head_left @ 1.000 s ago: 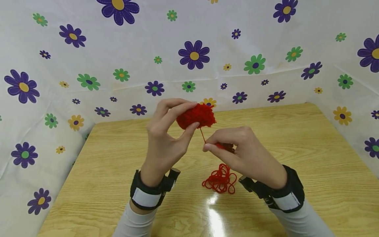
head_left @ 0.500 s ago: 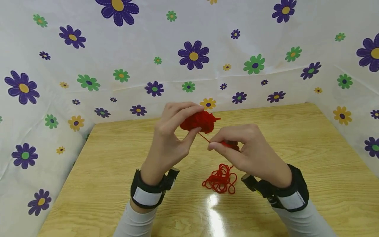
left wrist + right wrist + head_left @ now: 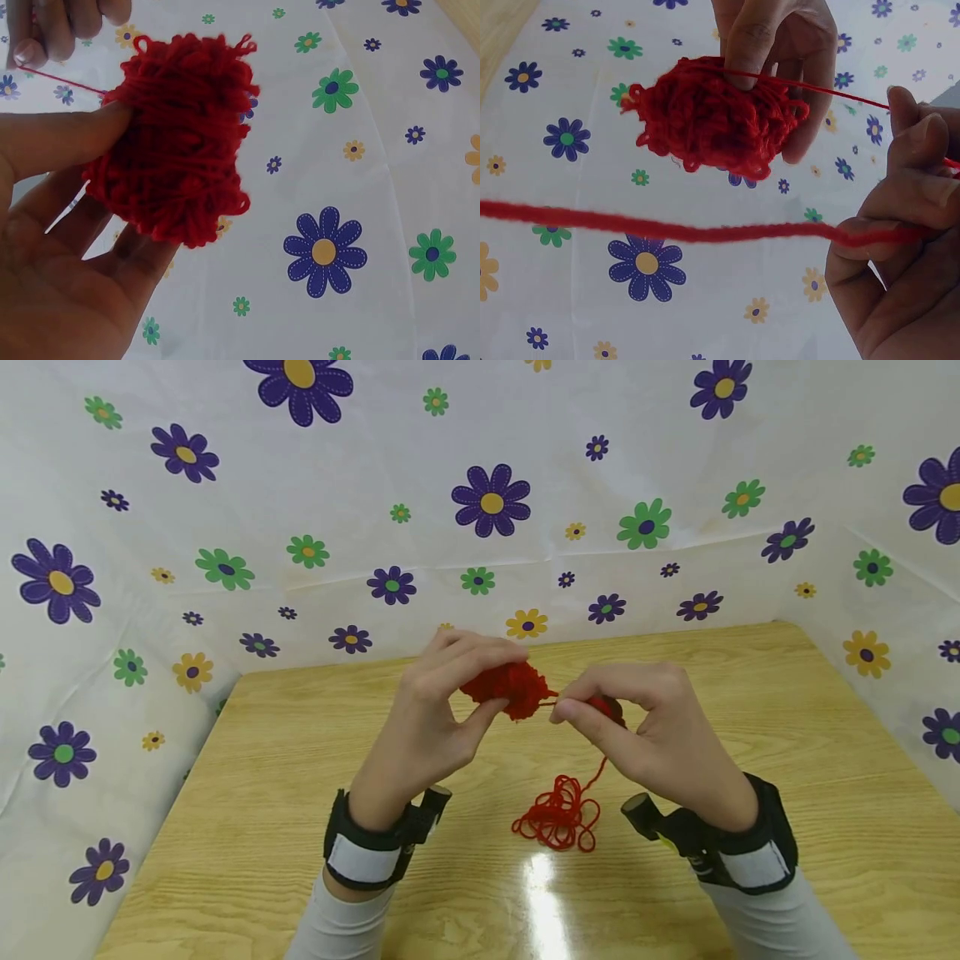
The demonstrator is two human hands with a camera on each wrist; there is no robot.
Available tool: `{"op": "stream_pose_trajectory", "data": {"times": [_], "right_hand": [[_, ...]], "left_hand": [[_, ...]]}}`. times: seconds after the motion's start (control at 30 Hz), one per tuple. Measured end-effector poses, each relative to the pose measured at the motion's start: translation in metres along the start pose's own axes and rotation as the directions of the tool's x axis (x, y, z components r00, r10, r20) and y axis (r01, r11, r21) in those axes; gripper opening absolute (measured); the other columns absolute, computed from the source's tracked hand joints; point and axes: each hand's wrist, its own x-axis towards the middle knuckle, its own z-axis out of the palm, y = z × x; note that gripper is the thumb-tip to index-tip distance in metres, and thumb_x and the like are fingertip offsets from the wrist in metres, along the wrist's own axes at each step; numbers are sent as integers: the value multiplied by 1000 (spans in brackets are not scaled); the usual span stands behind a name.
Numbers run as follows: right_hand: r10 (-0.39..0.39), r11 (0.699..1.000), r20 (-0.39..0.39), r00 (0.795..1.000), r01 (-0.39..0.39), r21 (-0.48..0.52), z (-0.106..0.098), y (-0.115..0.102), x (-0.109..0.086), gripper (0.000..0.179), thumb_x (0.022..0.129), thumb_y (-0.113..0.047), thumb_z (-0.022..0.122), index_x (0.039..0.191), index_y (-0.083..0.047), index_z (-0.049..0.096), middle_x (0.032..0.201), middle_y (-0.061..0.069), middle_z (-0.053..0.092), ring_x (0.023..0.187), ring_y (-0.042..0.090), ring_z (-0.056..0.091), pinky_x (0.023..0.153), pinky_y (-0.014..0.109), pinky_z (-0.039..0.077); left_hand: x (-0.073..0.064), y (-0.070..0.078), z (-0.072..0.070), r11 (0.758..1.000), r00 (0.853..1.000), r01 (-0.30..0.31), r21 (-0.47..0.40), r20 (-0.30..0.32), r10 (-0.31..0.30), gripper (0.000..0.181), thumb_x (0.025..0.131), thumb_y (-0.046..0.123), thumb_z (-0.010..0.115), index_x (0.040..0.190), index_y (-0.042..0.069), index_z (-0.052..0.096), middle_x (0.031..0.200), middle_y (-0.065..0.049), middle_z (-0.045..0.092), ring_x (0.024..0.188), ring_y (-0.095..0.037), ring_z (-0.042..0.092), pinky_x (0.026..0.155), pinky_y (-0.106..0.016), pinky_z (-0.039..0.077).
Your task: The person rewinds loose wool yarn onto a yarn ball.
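My left hand grips a bundle of wound red yarn between thumb and fingers. In the left wrist view the yarn bundle shows wraps round its middle and small loops sticking out at its ends. A taut strand runs from beside the left thumb to my right hand, where thumb and index finger pinch it. More red yarn lies within the curled right fingers. From that hand, a thicker-looking length of yarn crosses the right wrist view.
A loose tangle of red yarn lies on the wooden table below the hands, its tail rising to the right hand. Flower-printed cloth encloses the back and sides. Both wrists wear black camera straps.
The yarn bundle and left hand have come down and slightly right. My right hand has moved right and a little up, turning the strand between them from steep to almost level.
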Motion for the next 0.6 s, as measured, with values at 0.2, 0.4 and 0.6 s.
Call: {"op": "stream_pose_trajectory", "data": {"times": [0.2, 0.4, 0.6], "right_hand": [[39, 999, -87, 995, -40, -5, -1, 3, -2, 12, 77, 11, 59, 77, 0, 63, 65, -4, 54, 47, 5, 33, 41, 21, 27], [79, 996, -165, 983, -82, -14, -2, 5, -1, 11, 77, 13, 58, 77, 3, 63, 55, -2, 44, 41, 4, 26, 35, 19, 22], [93, 989, -205, 974, -113, -90, -2, 10, -1, 9, 77, 10, 60, 78, 1, 64, 53, -4, 38, 42, 6, 26, 37, 20, 21]], "left_hand": [[0, 5, -3, 993, 995, 4, -121, 102, 8, 44, 64, -18, 68, 104, -1, 60, 101, -11, 61, 93, -19, 49, 75, -30, 45], [0, 12, -8, 964, 987, 12, -266, 161, 32, 40, 66, -14, 68, 104, -4, 59, 101, -11, 61, 94, -19, 51, 77, -32, 45], [1, 18, -13, 935, 980, 27, -354, 193, 45, 37, 68, -12, 68, 104, -5, 59, 103, -12, 61, 94, -19, 53, 77, -33, 45]]}}
